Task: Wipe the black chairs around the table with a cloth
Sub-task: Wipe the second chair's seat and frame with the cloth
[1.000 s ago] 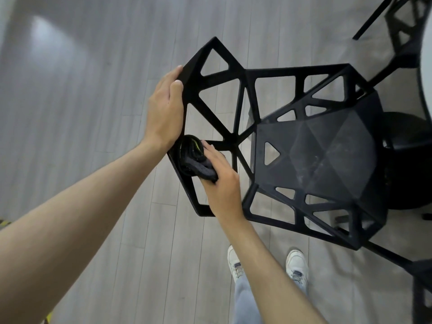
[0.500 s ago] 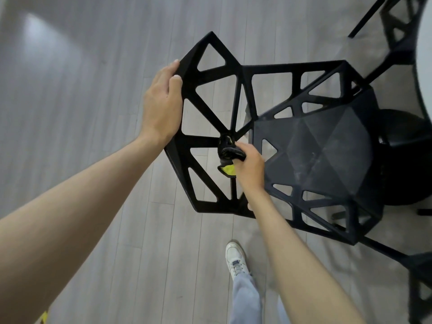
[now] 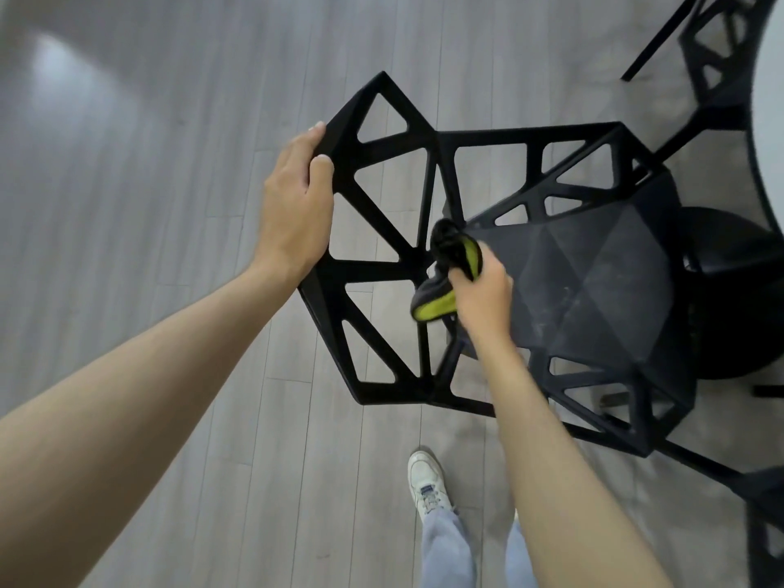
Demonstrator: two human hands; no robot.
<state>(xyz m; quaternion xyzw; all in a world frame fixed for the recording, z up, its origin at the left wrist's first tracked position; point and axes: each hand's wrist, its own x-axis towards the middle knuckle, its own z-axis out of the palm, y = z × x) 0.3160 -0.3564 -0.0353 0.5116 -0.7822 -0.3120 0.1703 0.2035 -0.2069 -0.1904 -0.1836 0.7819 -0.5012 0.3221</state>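
A person stands over a black chair (image 3: 594, 282) made of open triangular struts, looking down at it on a grey plank floor (image 3: 127, 205). The left hand (image 3: 297, 205) grips the outer edge of the chair's backrest, fingers curled over the rim, steadying it. The right hand (image 3: 483, 299) clutches a bunched cloth (image 3: 449, 269), dark on one side and yellow-green on the other, and holds it at the junction where the backrest struts meet the solid seat panel.

The relation that matters: the seat panel lies to the right of the cloth, directly beyond the right hand's knuckles, and it shows pale dusty streaks. The backrest lattice lies to the left, between the two hands. The right hand is the nearer one to the seat; the left is well apart from it, on the far rim.

The likely next stroke would carry the cloth rightward across the seat.

A second black chair (image 3: 712, 78) stands at the top right, beside the pale edge of a table (image 3: 770, 120). A white shoe (image 3: 426, 481) shows below.
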